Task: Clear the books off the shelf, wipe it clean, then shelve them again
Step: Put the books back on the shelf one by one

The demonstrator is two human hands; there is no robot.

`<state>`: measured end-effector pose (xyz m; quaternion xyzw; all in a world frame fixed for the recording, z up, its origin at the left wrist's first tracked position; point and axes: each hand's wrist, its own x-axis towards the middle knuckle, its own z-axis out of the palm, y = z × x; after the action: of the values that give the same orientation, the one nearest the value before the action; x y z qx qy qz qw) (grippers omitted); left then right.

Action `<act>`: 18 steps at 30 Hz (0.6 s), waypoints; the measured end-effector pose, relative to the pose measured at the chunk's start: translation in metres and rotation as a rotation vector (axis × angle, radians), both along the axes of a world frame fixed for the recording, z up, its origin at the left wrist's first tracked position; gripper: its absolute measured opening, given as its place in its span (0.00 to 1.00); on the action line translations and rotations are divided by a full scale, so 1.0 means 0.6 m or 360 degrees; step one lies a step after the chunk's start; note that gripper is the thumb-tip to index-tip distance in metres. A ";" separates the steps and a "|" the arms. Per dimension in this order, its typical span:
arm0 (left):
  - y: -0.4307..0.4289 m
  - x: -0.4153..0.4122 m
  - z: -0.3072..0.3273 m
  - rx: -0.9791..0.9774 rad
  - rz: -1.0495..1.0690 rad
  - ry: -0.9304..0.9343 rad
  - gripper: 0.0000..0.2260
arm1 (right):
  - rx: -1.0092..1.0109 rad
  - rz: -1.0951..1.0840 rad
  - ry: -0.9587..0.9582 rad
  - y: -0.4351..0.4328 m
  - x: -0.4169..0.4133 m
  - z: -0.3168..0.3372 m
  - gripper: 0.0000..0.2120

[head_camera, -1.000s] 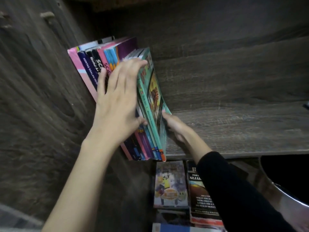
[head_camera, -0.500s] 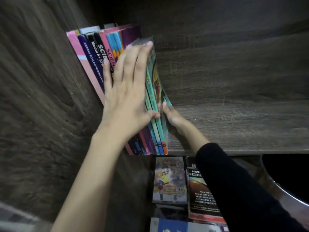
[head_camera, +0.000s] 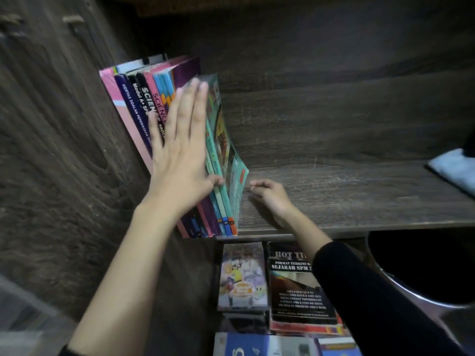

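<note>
A row of books (head_camera: 133,109) stands at the left end of the dark wooden shelf (head_camera: 347,199), leaning against the side panel. The outermost is a thin green book (head_camera: 225,140) with a glossy cover. My left hand (head_camera: 180,155) lies flat on the spines with straight fingers, its thumb against the teal spines. My right hand (head_camera: 270,196) rests on the shelf board just right of the green book, fingers loosely bent, holding nothing. A small gap separates it from the cover.
The cabinet's side panel (head_camera: 64,150) walls off the left. Below the shelf lie flat books: a cartoon-cover one (head_camera: 243,276), a black "Sejarah" one (head_camera: 295,291), blue ones beneath. A dark round metal bin (head_camera: 411,291) sits lower right. A pale object (head_camera: 455,173) lies at the shelf's right end.
My right hand has let go of the green book's lower corner and drawn a little to the right. My left hand stays pressed on the spines, and the row stands straighter.
</note>
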<state>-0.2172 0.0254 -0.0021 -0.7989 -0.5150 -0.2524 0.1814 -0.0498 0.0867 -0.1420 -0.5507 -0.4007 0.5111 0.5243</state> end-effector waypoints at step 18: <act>-0.125 0.214 -0.070 -0.0079 -0.0787 -0.0576 0.07 | 0.0422 -0.0504 -0.0809 -0.265 0.230 0.045 0.08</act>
<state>-0.0889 -0.0495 -0.0440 -0.8462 -0.3349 -0.4144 0.0004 0.0881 -0.0721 -0.1151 -0.6431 -0.4912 0.2128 0.5476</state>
